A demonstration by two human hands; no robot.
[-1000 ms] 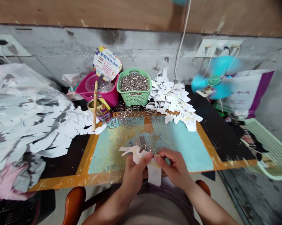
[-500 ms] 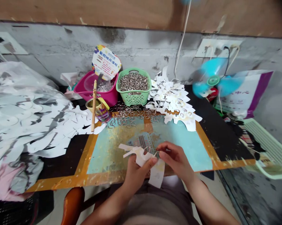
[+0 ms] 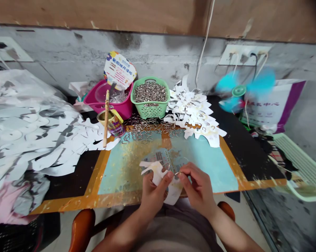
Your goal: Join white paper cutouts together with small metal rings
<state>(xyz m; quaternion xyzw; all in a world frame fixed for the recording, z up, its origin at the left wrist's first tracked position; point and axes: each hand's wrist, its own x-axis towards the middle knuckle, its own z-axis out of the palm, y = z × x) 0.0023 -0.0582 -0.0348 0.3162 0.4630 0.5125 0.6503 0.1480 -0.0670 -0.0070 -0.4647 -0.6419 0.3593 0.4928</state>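
My left hand (image 3: 155, 189) grips a white cut-out piece (image 3: 157, 172) with yellowish smears, its thumb pressed on top. A strip of the piece hangs down between my hands over the table edge. One metal ring stands up from its upper part. My right hand (image 3: 197, 185) pinches another thin metal ring (image 3: 177, 173) between thumb and forefinger, right beside my left thumb; whether this ring passes through the piece I cannot tell. Loose metal rings (image 3: 144, 130) lie scattered beyond my hands. Behind them stands a green basket (image 3: 150, 109) full of small metal parts.
White cut-outs (image 3: 55, 143) are heaped at the left. Pieces with rings (image 3: 197, 112) are piled back right. A wooden stick (image 3: 105, 119) rests across a printed can (image 3: 116, 126) before a pink basket (image 3: 95, 91). A blue fan (image 3: 239, 91) spins at the right, near a pale green tray (image 3: 300, 157).
The white piece has shifted slightly and tilted, its hanging strip swinging left. My right hand has lowered a little, and the ring in its fingers now shows more clearly.
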